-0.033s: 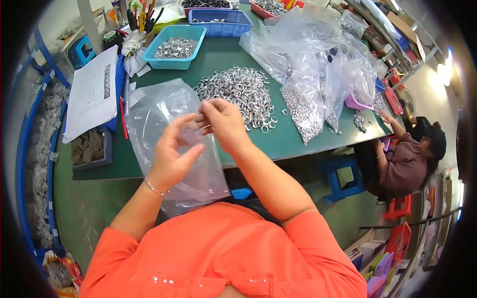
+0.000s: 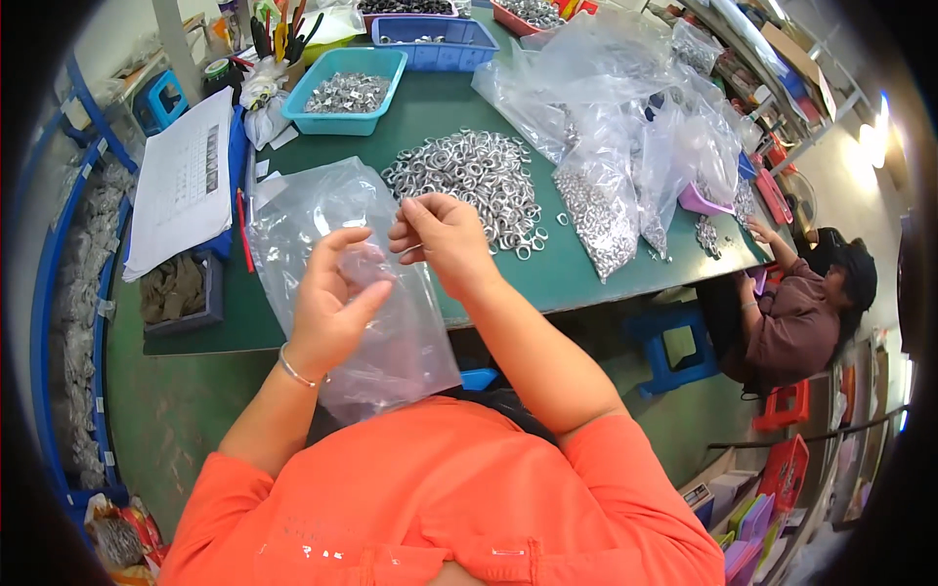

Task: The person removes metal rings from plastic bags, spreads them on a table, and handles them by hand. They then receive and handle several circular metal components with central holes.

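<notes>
While the left hand (image 2: 330, 311) stands palm inward, its fingers loosely curled and thumb apart, the right hand (image 2: 446, 242) bends toward it with thumb and forefinger together; whether they pinch anything cannot be told. Under the left hand, a clear plastic bag (image 2: 291, 213), creased and shiny, droops over the near edge of the green bench (image 2: 440, 104). Silvery metal rings (image 2: 474, 176) lie heaped mid-bench just beyond the right hand, a few strayed toward that edge.
</notes>
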A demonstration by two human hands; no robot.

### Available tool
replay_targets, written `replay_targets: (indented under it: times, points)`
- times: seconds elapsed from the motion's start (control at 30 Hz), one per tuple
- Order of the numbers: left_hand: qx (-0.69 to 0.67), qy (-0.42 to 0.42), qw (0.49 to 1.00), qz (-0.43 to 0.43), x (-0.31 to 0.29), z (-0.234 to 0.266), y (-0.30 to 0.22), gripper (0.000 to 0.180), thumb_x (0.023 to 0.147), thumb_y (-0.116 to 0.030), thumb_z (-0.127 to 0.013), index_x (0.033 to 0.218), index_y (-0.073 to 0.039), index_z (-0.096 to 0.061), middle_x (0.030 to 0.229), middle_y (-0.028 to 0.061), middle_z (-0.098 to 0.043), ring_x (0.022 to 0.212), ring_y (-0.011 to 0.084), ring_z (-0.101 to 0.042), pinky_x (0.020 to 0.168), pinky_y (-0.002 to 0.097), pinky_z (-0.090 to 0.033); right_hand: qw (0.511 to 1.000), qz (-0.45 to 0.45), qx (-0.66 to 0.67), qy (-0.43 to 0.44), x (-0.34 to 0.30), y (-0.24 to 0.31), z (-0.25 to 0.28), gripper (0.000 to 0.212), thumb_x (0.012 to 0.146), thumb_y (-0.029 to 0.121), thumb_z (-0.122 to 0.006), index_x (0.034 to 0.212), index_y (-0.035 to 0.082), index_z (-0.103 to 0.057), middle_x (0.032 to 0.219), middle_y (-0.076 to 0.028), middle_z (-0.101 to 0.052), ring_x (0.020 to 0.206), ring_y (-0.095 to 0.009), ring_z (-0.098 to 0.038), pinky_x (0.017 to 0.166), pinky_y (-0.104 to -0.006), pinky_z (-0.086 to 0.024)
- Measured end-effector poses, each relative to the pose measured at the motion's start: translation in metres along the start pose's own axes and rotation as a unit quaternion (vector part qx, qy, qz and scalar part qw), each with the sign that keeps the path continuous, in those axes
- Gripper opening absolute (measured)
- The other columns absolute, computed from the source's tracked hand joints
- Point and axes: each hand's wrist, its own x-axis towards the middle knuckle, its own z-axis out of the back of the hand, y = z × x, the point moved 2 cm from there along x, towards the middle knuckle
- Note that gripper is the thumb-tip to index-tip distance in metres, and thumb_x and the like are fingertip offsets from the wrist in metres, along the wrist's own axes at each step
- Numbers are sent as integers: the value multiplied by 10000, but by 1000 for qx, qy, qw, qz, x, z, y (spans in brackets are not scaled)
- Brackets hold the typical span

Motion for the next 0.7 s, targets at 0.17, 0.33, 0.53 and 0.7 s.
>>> replay_targets:
  times: [0.17, 0.33, 0.53, 0.7]
  points:
    - [-259, 8, 965, 47, -19, 22, 3, 656, 746, 95, -508, 1315, -48, -215, 1216, 177, -450, 1069, 233, -503, 871, 326, -431, 956, 144, -242, 81, -26, -5, -40, 654, 677, 207, -730, 1199, -56, -437, 835, -121, -639, 760, -235, -626, 713, -315, -495]
    - [-160, -141, 977, -17, -20, 51, 7, 729, 731, 99, -471, 1367, -51, -148, 1225, 203, -425, 1117, 266, -460, 952, 377, -366, 971, 154, -182, -32, -15, 2, -43, 86, 776, 19, -531, 810, -22, -599, 706, -89, -637, 648, -139, -607, 622, -272, -481]
    - [287, -267, 917, -75, -7, 57, -7, 1106, 530, -212, -839, 1360, 17, -146, 1259, 174, -305, 1143, 262, -354, 919, 348, -337, 933, 328, -94, -116, -47, 50, -36, 111, 874, 75, -515, 879, -25, -564, 792, -63, -612, 722, -115, -593, 668, -243, -474]
    - [73, -114, 987, 89, 30, 51, 8, 588, 702, -238, -722, 1150, 26, -450, 851, 61, -453, 766, 173, -462, 697, 304, -429, 859, 501, 14, -107, -83, 58, 4, 131, 888, 80, -475, 995, 5, -469, 890, -186, -608, 775, -256, -614, 706, -368, -511]
